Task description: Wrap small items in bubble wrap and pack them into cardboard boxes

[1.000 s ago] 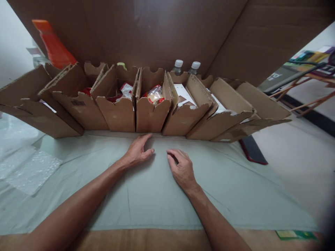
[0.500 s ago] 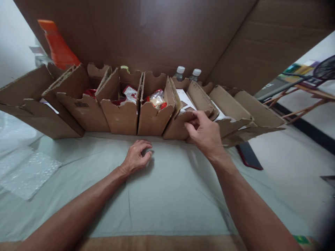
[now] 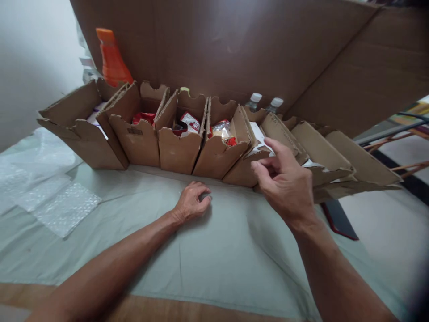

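Several cardboard bins stand side by side in a row along the back of a cloth-covered table. My right hand [image 3: 288, 188] hovers just in front of the bin [image 3: 239, 172] with white cards or papers [image 3: 256, 133] inside. Its thumb and index finger are apart, with nothing visible between them; the other fingers are partly hidden. On the pale green cloth [image 3: 214, 255] rests my left hand [image 3: 191, 202], loosely curled, thumb away from the fingers, holding nothing. Nearest to it is a bin [image 3: 212, 158] with a clear and red snack packet [image 3: 223, 129].
Behind the bins stand an orange bottle [image 3: 114, 60], two white-capped bottles [image 3: 255, 98] and a tall cardboard panel [image 3: 208, 44]. Bubble wrap [image 3: 70, 208] lies at the left. A dark flat object [image 3: 340, 221] shows past the table's right side.
My right hand has drawn back a little from the bin's front edge, and its thumb and index finger have spread. The left hand stays on the cloth. The camera view has turned left.
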`<state>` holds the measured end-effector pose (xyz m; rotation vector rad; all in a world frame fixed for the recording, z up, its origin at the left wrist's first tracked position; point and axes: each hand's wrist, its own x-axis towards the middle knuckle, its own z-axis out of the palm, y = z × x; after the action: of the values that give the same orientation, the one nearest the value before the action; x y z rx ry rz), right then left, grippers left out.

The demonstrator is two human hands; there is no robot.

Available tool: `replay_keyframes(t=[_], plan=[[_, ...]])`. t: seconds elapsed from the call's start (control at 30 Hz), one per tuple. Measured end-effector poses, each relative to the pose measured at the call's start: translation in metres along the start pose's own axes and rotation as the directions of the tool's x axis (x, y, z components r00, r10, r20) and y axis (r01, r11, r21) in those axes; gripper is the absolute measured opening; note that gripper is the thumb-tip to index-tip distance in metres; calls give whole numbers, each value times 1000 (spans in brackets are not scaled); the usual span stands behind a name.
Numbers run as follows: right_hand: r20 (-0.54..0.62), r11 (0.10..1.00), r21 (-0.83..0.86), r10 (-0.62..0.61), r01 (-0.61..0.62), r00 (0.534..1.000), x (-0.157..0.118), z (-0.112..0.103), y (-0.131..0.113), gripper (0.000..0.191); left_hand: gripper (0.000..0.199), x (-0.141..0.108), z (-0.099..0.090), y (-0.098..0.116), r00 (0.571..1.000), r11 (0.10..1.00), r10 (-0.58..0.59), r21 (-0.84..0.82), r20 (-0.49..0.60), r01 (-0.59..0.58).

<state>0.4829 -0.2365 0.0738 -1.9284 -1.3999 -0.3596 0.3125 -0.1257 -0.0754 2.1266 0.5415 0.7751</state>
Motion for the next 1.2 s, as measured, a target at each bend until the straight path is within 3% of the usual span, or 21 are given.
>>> replay_keyframes(t=[0.17, 0.3, 0.4, 0.5, 0.63, 0.7, 0.8, 0.87, 0.93, 1.03, 1.1, 1.13, 1.2], plan=[[30, 973, 68, -224, 222, 974, 26, 17, -58, 39, 15, 1, 0, 2, 999, 999, -32, 19, 9, 31], [100, 876, -116, -460, 469, 883, 55, 52, -88, 25, 16, 5, 1, 1, 999, 999, -46, 25, 10, 46], [202, 849, -182, -462, 496, 864, 72, 81, -94, 15, 18, 3, 0, 4, 997, 997, -71, 35, -16, 71], [266, 845, -182, -450, 503, 853, 75, 93, -96, 18, 20, -19, -8, 15, 998, 997, -60, 41, -23, 61], [266, 795, -95, -560, 600, 784, 43, 70, -104, 22, 18, -86, -39, 35, 1000, 999, 29, 16, -5, -29], [243, 755, -19, -632, 655, 736, 14, 45, -106, 25, 19, -125, -61, 41, 997, 999, 38, -15, -70, -39], [211, 708, 45, -697, 705, 686, -33, -3, -100, 24, 19, -172, -93, 45, 968, 998, -62, -11, -244, 61], [194, 723, 51, -684, 689, 703, -58, -37, -85, 19, 17, -190, -108, 47, 924, 988, -147, -3, -354, 156], [147, 787, 33, -614, 616, 776, -74, -67, -63, 14, 17, -199, -114, 48, 875, 969, -232, -22, -425, 246], [-85, 932, -36, -362, 360, 928, -93, -99, -26, 23, 35, -198, -111, 50, 841, 940, -335, -92, -426, 328], [-197, 985, -11, -169, 170, 966, -109, -109, -4, 39, 52, -191, -105, 52, 852, 930, -368, -136, -371, 342], [-175, 994, 24, -105, 111, 979, -119, -110, 4, 45, 60, -187, -102, 53, 865, 928, -372, -151, -337, 340], [3, 992, 110, -68, 67, 998, -143, -106, 16, 49, 72, -177, -97, 55, 893, 929, -364, -166, -263, 330]])
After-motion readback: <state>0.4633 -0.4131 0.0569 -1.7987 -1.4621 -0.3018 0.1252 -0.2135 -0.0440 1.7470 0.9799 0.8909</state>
